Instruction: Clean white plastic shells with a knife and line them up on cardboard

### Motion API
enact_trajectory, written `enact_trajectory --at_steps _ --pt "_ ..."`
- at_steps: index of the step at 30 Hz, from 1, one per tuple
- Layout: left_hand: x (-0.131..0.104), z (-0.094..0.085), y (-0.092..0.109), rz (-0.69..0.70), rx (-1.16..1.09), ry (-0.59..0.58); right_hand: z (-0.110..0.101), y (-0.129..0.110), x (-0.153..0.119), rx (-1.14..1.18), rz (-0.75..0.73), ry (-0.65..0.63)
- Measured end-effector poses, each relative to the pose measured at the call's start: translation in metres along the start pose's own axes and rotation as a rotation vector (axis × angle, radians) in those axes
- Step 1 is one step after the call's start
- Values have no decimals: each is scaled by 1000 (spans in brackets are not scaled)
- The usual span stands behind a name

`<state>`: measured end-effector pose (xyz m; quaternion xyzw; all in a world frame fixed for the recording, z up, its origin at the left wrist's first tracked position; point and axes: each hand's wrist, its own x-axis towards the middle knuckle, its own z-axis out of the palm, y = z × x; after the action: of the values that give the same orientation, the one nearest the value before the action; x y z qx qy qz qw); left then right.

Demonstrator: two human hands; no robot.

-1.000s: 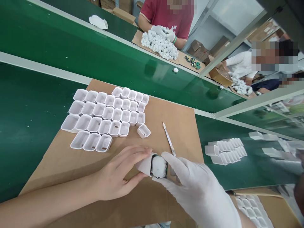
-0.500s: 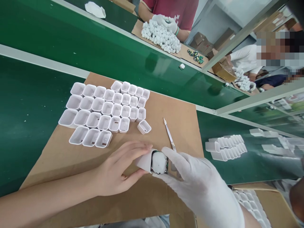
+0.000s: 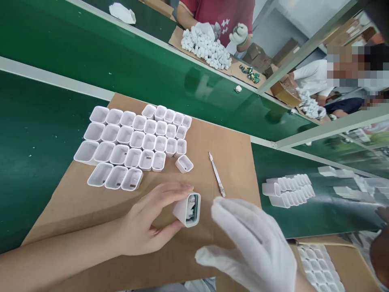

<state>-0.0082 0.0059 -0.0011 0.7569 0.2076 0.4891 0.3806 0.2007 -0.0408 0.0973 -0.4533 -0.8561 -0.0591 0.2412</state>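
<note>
My left hand (image 3: 154, 221), bare, is closed around a white plastic case (image 3: 181, 211) tilted with its open end to the right. Inside that case sit a white lump and a green edge (image 3: 191, 207). To its right, my right hand (image 3: 246, 239) wears a white glove; thumb and fingers are spread apart with nothing between them. Rows of open white cases (image 3: 136, 140) stand on the brown cardboard (image 3: 225, 142) beyond my left hand. A single case (image 3: 184, 164) leans apart from them. The white pen-like tool (image 3: 216, 174) lies above my right hand.
Across the green conveyor (image 3: 152, 77), a person in a red shirt works behind a heap of white lumps (image 3: 209, 48). Stacked white cases (image 3: 288, 190) lie at the right. An open cardboard box (image 3: 352, 263) holding white cases is at the lower right.
The white lump has gone deeper into the case. My right hand has let go, opened and moved off to the right. The person opposite has moved their hands apart.
</note>
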Motion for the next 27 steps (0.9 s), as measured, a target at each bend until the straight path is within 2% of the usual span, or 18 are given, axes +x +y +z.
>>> enact_trajectory --at_steps 2,5,8,10,13,18,21,22,24,27 --pt "-3 0 -1 -15 -94 -24 5 2 -2 106 -48 26" --pt "-7 1 2 -61 -301 -83 14 5 1 233 5 13" --pt "-8 1 9 -197 -500 -110 18 8 9 355 -1 -83" --pt "-6 0 14 -285 -608 -134 21 9 12 434 5 -104" --pt "-1 -2 16 -369 -705 -190 27 7 9 498 85 -67" --pt "7 -2 11 -573 -804 -248 38 -2 2 439 144 31" --pt "9 -1 11 -759 -867 -316 42 6 2 527 113 -28" --pt "9 -1 11 -806 -871 -326 44 12 1 572 138 -60" --pt "10 -2 11 -873 -830 -301 51 30 -1 533 292 -107" --pt "12 -3 11 -933 -714 -283 68 57 -8 36 600 -240"
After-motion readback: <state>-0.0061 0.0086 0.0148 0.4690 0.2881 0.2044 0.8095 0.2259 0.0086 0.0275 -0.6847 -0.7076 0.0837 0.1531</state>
